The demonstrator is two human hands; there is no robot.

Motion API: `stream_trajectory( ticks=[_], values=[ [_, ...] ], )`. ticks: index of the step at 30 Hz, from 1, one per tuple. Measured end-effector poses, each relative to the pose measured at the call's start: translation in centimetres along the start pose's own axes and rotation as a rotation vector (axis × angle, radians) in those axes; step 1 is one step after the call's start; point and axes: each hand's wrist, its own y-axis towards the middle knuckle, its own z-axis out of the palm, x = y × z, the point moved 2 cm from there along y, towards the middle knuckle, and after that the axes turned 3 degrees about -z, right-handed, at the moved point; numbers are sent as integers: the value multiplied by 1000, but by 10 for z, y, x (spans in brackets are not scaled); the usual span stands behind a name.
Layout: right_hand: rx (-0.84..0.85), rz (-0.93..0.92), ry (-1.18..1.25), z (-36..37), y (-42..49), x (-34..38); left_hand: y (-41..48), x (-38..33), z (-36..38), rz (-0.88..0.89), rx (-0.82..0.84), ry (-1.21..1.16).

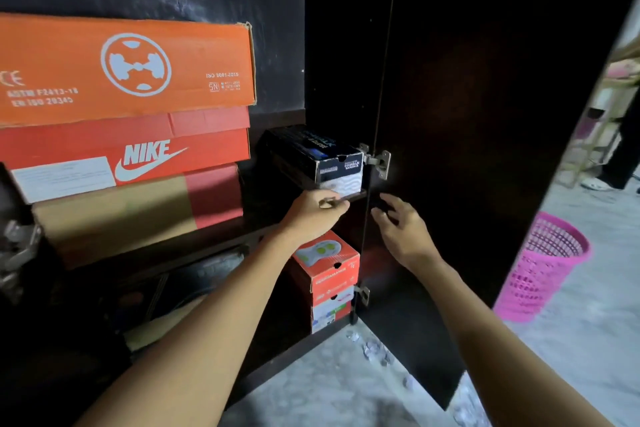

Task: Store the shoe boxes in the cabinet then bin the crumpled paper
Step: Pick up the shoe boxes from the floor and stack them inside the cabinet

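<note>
The black shoe box (311, 156) sits at the right end of the cabinet shelf (194, 248), beside the stacked orange boxes (121, 87); the left hand (317, 210) is at the shelf's front edge just under it, fingers curled — gripping or not, I cannot tell. The right hand (401, 229) hovers by the open door (467, 114), fingers spread and empty; crumpled paper (372, 347) lies on the floor by the door's lower edge.

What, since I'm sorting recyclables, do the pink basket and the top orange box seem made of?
Pink basket: probably moulded plastic, slightly glossy; its wall is an open lattice. Orange box: cardboard, matte print; a raw brown edge shows at its corner.
</note>
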Motion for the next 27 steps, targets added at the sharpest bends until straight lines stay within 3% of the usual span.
stream_trajectory(
  ticks=[14, 22, 27],
  values=[
    [-24, 239, -139, -84, -222, -59, -171, 22, 131, 84, 304, 68],
    [-21, 406, -174, -88, -365, -165, -279, 115, 259, -143, 472, -75],
    [-175, 592, -280, -104, -454, -223, -364, 165, 336, -375, 470, -107]
  ],
)
